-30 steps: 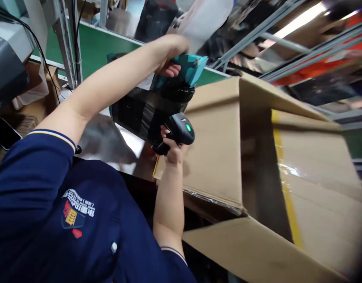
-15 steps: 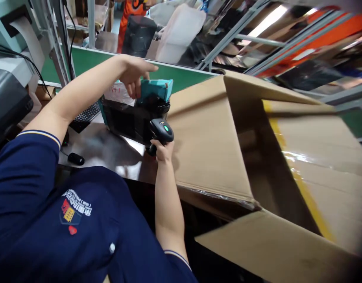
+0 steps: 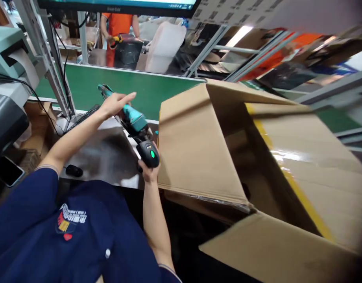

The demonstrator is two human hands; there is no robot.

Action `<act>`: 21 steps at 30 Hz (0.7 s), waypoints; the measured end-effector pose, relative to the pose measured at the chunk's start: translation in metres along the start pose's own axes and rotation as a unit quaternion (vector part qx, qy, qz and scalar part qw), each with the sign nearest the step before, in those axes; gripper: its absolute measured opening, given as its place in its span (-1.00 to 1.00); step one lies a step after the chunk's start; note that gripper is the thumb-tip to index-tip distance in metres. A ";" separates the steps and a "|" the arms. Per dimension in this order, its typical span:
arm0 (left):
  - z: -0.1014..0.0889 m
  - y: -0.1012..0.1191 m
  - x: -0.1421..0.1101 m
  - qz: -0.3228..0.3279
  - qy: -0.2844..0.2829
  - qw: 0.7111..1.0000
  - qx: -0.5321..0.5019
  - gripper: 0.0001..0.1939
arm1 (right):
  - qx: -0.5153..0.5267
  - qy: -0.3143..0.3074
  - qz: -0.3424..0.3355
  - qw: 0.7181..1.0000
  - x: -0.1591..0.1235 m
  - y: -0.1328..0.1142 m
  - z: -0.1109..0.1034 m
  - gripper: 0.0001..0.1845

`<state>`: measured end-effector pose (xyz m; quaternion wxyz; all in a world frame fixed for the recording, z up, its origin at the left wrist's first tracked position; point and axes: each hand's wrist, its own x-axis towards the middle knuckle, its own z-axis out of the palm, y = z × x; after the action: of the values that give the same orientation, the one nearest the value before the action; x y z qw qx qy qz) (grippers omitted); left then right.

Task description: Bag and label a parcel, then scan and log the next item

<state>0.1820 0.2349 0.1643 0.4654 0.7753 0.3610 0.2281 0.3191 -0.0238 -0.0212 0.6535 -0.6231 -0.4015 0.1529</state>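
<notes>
My left hand (image 3: 115, 103) reaches forward over the shiny metal table (image 3: 104, 153) and grips a flat teal and black package (image 3: 134, 116), seen edge-on and tilted, with the forefinger stretched along it. Just below it, my right hand (image 3: 149, 173) is wrapped round the handle of a black barcode scanner (image 3: 148, 151) whose green light is on. The scanner's head sits right under the package's lower end. Both hands are beside the left flap of a large open cardboard box (image 3: 198, 149).
A green conveyor belt (image 3: 160, 88) runs behind the table. A keyboard (image 3: 84, 115), a mouse (image 3: 73, 170) and a phone (image 3: 7, 171) lie at the left, near a label printer (image 3: 6, 51). A person in orange (image 3: 117, 23) works beyond the belt.
My left hand has turned the package from facing me to edge-on and lowered it leftward. The scanner hand has dropped with it. My view has lifted and shifted left.
</notes>
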 end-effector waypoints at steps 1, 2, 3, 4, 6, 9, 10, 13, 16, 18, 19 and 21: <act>-0.004 -0.026 -0.014 0.002 0.018 1.000 -0.019 -0.18 | 0.010 -0.008 0.038 0.999 -0.016 0.005 -0.003 -0.14; -0.007 -0.055 -0.030 -0.006 0.026 0.999 -0.036 -0.19 | 0.016 -0.019 0.079 0.997 -0.033 0.011 -0.005 -0.22; -0.010 -0.087 -0.045 -0.027 0.027 0.998 -0.046 -0.19 | 0.021 -0.033 0.116 0.992 -0.052 0.017 -0.005 -0.27; -0.011 -0.119 -0.061 -0.045 0.024 0.998 -0.042 -0.18 | 0.025 -0.043 0.146 0.988 -0.071 0.022 -0.004 -0.31; -0.005 -0.176 -0.091 -0.095 0.005 0.995 -0.013 -0.29 | 0.033 -0.060 0.199 0.978 -0.106 0.031 0.000 -0.40; 0.024 -0.239 -0.130 -0.172 -0.013 0.984 0.040 -0.60 | 0.025 -0.043 0.288 0.956 -0.147 0.036 0.006 -0.58; 0.037 -0.254 -0.139 -0.193 -0.008 0.980 0.049 -0.69 | 0.011 -0.026 0.310 0.950 -0.156 0.037 0.006 -0.59; 0.075 -0.281 -0.157 -0.239 0.032 0.968 0.065 -0.72 | -0.045 0.036 0.346 0.936 -0.173 0.042 0.001 -0.57; 0.097 -0.295 -0.159 -0.257 0.059 0.961 0.087 -0.58 | -0.077 0.081 0.387 0.915 -0.175 0.058 -0.010 -0.54; 0.101 -0.299 -0.155 -0.256 0.054 0.960 0.098 -0.54 | -0.092 0.109 0.413 0.900 -0.168 0.075 -0.018 -0.49; 0.100 -0.299 -0.152 -0.254 0.046 0.961 0.098 -0.53 | -0.113 0.120 0.423 0.891 -0.162 0.084 -0.022 -0.46; 0.095 -0.296 -0.141 -0.254 0.027 0.960 0.115 -0.49 | -0.189 0.130 0.430 0.873 -0.147 0.104 -0.029 -0.45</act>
<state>0.0551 0.1631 -0.1446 0.4058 0.7002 0.5819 0.0804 0.2782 -0.1287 -0.1652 0.4392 -0.8602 -0.0266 0.2579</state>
